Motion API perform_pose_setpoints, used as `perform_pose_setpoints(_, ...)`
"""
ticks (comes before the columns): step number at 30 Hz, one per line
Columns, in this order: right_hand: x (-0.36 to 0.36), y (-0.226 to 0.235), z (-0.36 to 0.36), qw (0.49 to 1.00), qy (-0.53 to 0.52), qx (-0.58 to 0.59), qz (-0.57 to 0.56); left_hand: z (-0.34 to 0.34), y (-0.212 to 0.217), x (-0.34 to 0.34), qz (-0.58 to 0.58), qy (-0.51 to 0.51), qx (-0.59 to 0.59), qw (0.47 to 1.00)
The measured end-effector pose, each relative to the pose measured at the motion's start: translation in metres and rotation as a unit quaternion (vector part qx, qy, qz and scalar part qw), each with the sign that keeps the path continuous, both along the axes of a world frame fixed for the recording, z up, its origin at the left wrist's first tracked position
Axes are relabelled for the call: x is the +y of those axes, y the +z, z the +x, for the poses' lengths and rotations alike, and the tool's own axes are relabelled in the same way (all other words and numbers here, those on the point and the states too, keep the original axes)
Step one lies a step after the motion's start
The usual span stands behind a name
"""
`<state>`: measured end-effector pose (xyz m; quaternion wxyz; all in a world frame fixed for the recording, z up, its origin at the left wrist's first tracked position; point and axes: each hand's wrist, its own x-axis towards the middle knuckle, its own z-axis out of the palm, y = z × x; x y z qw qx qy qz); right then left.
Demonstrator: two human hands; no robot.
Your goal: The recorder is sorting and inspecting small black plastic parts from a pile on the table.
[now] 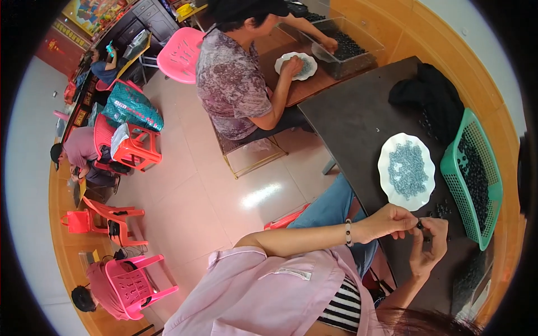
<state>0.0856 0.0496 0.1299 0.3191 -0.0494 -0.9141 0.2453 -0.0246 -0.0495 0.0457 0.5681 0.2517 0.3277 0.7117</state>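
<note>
Above the near right part of the dark table, my left hand (386,222) and my right hand (430,242) meet at the fingertips. A small round black piece (420,224) sits between them, held by the thumb and finger of my right hand. The left fingers are pinched together against it; anything tiny inside that pinch is hidden. Just beyond my hands lies a white scalloped plate (384,178) with many small clear bluish pieces (407,171). Loose black pieces (443,210) lie on the table beside the plate.
A green plastic basket (451,168) of black pieces stands right of the plate, with a black cloth (428,95) behind it. Across the dark table (353,112), another person (232,84) works at a similar plate (278,66) and a clear bin (372,59). Chairs stand left.
</note>
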Motion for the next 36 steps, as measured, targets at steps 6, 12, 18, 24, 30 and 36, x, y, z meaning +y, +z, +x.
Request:
perform_pose_setpoints(6, -0.007, -0.006, -0.014, 1.000, 0.021, -0.010, -0.012, -0.004, 0.003, -0.016, 0.010, -0.003, -0.134, 0.991)
perform_pose_setpoints(12, -0.012, -0.006, -0.016, 0.998, 0.024, -0.029, -0.045, -0.007, -0.002, -0.019, 0.001, -0.022, -0.147, 0.989)
perform_pose_setpoints(18, -0.008, -0.012, -0.008, 0.996, 0.012, -0.035, -0.078, -0.001, -0.008, -0.017, -0.026, -0.032, -0.174, 0.984)
perform_pose_setpoints(24, 0.002, -0.014, 0.000, 0.998, -0.020, -0.040, -0.053, 0.005, -0.016, -0.001, -0.024, -0.063, -0.222, 0.973)
perform_pose_setpoints(30, 0.014, -0.036, -0.020, 0.985, 0.004, -0.038, -0.166, -0.016, -0.020, -0.014, -0.039, -0.028, -0.265, 0.963)
perform_pose_setpoints(36, 0.016, -0.042, -0.020, 0.974, -0.001, -0.024, -0.223, -0.015, -0.018, -0.007, -0.055, -0.049, -0.309, 0.948)
